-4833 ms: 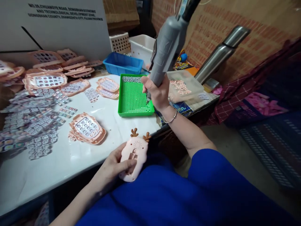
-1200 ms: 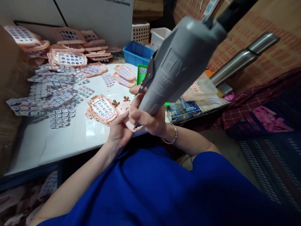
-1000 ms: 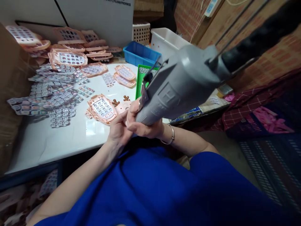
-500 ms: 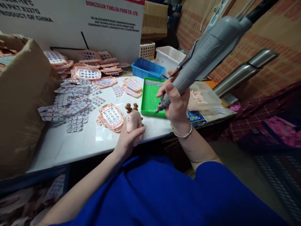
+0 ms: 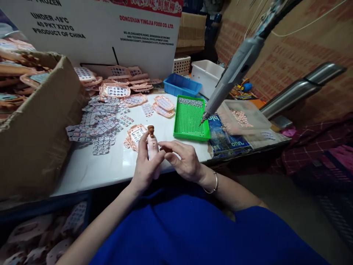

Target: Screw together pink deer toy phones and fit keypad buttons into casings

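Observation:
My left hand (image 5: 146,165) is closed around a pale pink toy phone (image 5: 153,147) with brown antlers on top, turned nearly edge-on. At the toy's right side is my right hand (image 5: 184,160), thumb and index finger apart, with fingertips close to or touching it; nothing shows between them. A grey electric screwdriver (image 5: 231,77) hangs from above, its bit over the green tray (image 5: 191,138) that has small silver screws (image 5: 190,102) at its far end. Partly hidden behind my left hand lies a pink phone shell with a keypad (image 5: 137,135).
Printed keypad sheets (image 5: 102,125) and stacked pink shells (image 5: 114,90) cover the table's left and back. A cardboard box (image 5: 41,121) stands at the left. Beyond the tray are a blue bin (image 5: 182,85), a white bin (image 5: 206,71) and a clear tub (image 5: 248,125) of small pink pieces.
My right hand has let go of the screwdriver, which now hangs free, and has come left and down to the toy phone. The toy has been turned from its broad side to nearly edge-on.

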Available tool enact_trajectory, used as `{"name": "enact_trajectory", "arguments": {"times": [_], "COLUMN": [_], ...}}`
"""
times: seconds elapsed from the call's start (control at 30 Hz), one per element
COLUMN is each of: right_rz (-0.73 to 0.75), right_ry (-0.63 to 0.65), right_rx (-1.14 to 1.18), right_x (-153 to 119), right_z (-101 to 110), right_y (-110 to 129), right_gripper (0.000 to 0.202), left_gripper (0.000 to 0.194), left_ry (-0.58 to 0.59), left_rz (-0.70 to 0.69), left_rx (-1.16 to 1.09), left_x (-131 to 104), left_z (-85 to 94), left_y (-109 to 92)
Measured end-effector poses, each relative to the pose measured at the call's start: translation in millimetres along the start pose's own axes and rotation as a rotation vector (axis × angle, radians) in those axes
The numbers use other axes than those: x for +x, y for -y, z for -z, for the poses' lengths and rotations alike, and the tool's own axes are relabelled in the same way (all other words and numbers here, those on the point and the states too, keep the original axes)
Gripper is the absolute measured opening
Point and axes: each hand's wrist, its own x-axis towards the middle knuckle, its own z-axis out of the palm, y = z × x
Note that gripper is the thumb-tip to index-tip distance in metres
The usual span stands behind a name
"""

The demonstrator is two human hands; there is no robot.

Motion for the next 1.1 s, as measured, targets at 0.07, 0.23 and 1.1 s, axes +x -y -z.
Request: {"name": "enact_trajectory", "arguments": {"times": [0.07, 0.23, 1.1], "right_rz": [0.051, -0.041, -0.381], "right_ry": [-0.118, -0.759, -0.081], "right_rx": [-0.118, -0.422, 0.748], "right_x": [3, 25, 65], "right_z": [6, 68, 2], "right_y": [-5, -67, -3], "right_gripper": [0.03, 0.062, 0.042], "left_gripper": [0.054, 0.044, 0.039], "left_ry": [0.017, 0.205, 0.343], "left_rz": [-0.007, 0.243, 0.297], "left_rx": [0.087, -0.091, -0.224], "left_x": [-3, -8, 0], "left_z": [2.7, 0.7, -14.5], "left_y": [-1, -2, 20]}}
